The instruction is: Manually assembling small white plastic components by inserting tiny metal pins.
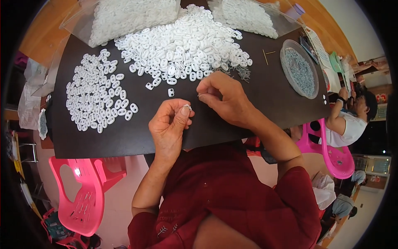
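My left hand [169,124] is curled nearly closed, thumb and forefinger pinching one small white oval piece [187,107] at the fingertips, at about 1 o'clock from the palm. My right hand [222,99] sits at 2 o'clock from the left, fingers bent together, tips pinched toward the piece; whether it holds a pin, I cannot tell. The two hands are near but not touching, both above the dark board [124,137].

The big heap [186,45] of white pieces lies at 12 o'clock from my hands, near the right knuckles. A flatter spread [97,91] of the same pieces lies at 10 o'clock from my left hand, well apart from it. One loose piece [171,92] rests just beyond my left fingertips, at 12 o'clock.

A scatter of small metal pins [242,74] lies at 1 o'clock from my right hand. A round clear dish [299,68] of grey pins stands at 2 o'clock, near the board's edge. Clear bags [128,16] of white pieces lie at the far edge. A pink chair [85,191] stands at 8 o'clock.
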`<state>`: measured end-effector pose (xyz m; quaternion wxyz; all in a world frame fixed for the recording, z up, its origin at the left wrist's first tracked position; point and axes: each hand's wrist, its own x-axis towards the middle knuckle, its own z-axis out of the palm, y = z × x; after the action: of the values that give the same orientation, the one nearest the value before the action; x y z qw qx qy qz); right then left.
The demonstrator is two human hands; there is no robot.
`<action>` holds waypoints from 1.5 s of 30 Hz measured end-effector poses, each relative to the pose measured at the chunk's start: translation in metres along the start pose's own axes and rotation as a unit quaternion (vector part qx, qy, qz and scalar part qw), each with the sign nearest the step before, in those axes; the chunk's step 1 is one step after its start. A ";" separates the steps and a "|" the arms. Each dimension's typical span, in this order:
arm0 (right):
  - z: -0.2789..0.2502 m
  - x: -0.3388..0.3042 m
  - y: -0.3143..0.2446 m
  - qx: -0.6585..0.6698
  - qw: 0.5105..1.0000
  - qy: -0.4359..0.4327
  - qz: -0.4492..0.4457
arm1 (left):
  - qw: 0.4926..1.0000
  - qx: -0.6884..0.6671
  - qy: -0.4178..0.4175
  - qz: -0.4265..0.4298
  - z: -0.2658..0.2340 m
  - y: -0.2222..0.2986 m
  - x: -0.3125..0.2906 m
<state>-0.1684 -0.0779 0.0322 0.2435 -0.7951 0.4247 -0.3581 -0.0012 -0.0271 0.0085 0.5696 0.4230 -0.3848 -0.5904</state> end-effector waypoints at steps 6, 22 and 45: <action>-0.001 -0.004 -0.019 0.140 0.984 -0.039 0.100 | 1.000 -0.024 0.000 -0.018 -0.003 0.004 0.003; 0.004 0.000 -0.021 0.144 0.983 -0.061 0.098 | 1.000 0.008 -0.009 -0.007 -0.001 0.004 0.001; 0.018 -0.004 -0.023 0.342 0.919 -0.026 0.196 | 0.999 -0.020 0.036 0.030 0.000 -0.001 -0.001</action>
<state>-0.1444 -0.0614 0.0356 0.5771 -0.5730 0.4172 -0.4056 -0.0012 -0.0261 0.0075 0.6089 0.4207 -0.3643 -0.5653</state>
